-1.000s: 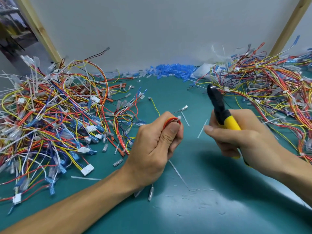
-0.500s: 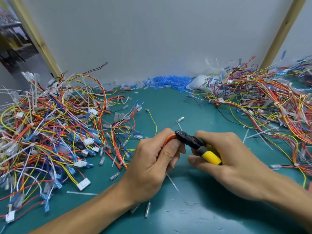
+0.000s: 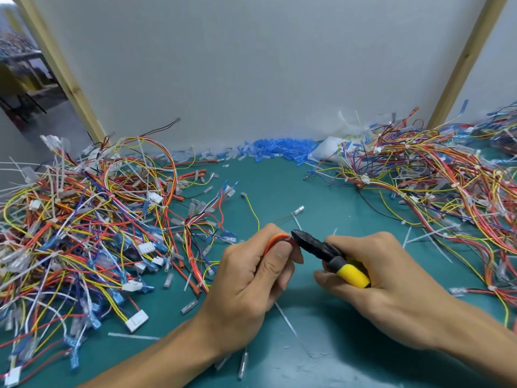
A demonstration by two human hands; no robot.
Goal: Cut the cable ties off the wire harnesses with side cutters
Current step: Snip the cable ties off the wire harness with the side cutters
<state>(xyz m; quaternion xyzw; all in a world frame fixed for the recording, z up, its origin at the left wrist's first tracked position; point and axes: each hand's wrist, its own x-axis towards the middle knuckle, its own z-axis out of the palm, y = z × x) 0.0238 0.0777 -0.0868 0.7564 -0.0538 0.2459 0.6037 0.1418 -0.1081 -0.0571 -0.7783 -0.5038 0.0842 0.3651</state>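
Orange, red and yellow wires of a small looped harness (image 3: 275,238) are pinched in the curled left hand (image 3: 251,284), over the teal mat (image 3: 321,191). The black-nosed, yellow-handled side cutters (image 3: 316,247), gripped in the right hand (image 3: 391,278), touch the loop. Cut white cable ties (image 3: 291,329) lie nearby. A left pile of tangled harnesses (image 3: 84,233) and a right pile of tangled harnesses (image 3: 447,197) flank the hands. Small blue sleeves (image 3: 279,148) lie along the white wall panel (image 3: 251,65), which stands between two wooden posts (image 3: 64,71).

**Head cam: one wide view, forward and down**

Worn on the head, it looks down across the bench (image 3: 321,191) to the back wall (image 3: 251,65). Close in: left hand (image 3: 251,278) and right hand (image 3: 391,281) fill lower centre, and the forearms enter from the bottom edge. The wide lens takes in the wire piles (image 3: 84,233) on both sides.
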